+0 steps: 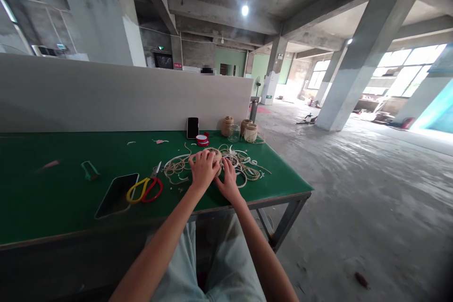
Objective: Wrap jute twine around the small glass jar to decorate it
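Observation:
My left hand (202, 169) is curled over a rope-wrapped round object (214, 155) on the green table (56, 193), fingers wrapped on it. My right hand (227, 178) lies next to it with fingers pressed against the object's right side. Loose beige twine (177, 166) and white cord loops (244, 163) spread around both hands.
Red and yellow scissors (146, 188) and a dark phone (116, 194) lie left of my hands. A green clip (89, 170) sits further left. An upright phone (192, 128), a red tape roll (203, 139), a glass jar (234, 133) and twine spools (250, 132) stand by the white partition (123, 94). The table's edge is at the right.

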### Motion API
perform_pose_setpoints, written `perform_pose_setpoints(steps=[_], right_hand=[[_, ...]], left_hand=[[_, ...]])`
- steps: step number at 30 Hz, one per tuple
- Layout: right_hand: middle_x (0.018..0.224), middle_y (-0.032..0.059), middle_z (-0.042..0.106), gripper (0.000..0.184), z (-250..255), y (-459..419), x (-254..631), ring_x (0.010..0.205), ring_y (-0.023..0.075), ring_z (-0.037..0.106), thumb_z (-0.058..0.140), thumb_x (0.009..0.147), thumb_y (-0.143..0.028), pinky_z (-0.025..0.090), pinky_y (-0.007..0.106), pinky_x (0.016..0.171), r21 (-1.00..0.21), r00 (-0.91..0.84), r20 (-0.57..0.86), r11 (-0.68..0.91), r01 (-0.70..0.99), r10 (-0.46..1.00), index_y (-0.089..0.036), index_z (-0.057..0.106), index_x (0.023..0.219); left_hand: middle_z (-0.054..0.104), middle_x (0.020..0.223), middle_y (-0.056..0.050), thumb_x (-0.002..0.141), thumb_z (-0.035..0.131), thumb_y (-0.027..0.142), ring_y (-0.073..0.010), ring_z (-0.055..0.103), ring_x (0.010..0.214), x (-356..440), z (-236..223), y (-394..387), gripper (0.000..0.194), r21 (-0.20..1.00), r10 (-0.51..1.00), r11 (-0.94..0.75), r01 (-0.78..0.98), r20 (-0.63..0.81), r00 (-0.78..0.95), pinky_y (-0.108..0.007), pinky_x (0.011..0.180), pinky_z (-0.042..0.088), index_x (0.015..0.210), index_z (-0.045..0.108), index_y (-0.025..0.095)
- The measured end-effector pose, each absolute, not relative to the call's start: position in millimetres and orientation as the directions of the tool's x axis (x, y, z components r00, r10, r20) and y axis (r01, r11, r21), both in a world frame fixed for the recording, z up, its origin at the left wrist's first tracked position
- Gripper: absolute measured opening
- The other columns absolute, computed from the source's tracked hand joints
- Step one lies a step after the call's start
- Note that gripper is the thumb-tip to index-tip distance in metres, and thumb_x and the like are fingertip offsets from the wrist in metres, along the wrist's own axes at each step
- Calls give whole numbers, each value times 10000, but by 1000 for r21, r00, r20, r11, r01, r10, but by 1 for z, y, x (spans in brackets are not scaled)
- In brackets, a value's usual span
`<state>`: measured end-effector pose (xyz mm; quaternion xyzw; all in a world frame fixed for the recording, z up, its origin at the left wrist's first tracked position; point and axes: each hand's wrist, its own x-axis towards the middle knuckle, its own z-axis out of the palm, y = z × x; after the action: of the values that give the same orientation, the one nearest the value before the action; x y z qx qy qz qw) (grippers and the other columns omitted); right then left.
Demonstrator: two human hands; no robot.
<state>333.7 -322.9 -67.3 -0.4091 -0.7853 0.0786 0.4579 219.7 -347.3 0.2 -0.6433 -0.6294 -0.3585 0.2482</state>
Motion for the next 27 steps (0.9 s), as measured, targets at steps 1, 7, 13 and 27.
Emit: perform_pose_setpoints(steps=[1, 7, 13, 27], right_hand=[[1443, 166, 341, 691, -67, -324, 334, 1346, 290, 316, 519, 814, -287, 315, 489, 1055, -493, -255, 647, 650, 579, 718, -170, 238, 1435], [1433, 160, 347, 726, -66, -325, 335, 1314, 305, 338, 522, 819, -323, 324, 503, 1022, -431, -287, 642, 644, 631, 711, -202, 194, 1456], [1441, 196, 321, 796, -72, -322, 333, 1334, 325, 306, 509, 816, -319, 322, 511, 1020, -407, -270, 667, 644, 648, 694, -148, 86, 1469], [1369, 179, 389, 647, -68, -332, 335, 1296, 316, 345, 482, 824, -290, 317, 514, 1019, -493, -218, 646, 618, 612, 732, -161, 228, 1405]], left_hand=[[614, 1052, -115, 819, 526, 263, -319, 491, 1043, 222, 2, -348, 192, 139, 630, -72, 988, 774, -63, -519, 955, 263, 992, 604, 228], [621, 953, -132, 835, 470, 186, -310, 500, 1055, 230, 10, -352, 161, 107, 615, -138, 985, 789, 1, -533, 998, 246, 873, 626, 197], [632, 1003, -112, 858, 471, 264, -294, 512, 1050, 218, 13, -353, 198, 168, 588, -159, 973, 808, -44, -524, 1022, 227, 923, 651, 216], [657, 783, -94, 700, 558, 234, -276, 591, 880, 79, -18, -341, 91, 263, 906, -5, 965, 410, -107, -419, 833, 389, 614, 572, 206]])
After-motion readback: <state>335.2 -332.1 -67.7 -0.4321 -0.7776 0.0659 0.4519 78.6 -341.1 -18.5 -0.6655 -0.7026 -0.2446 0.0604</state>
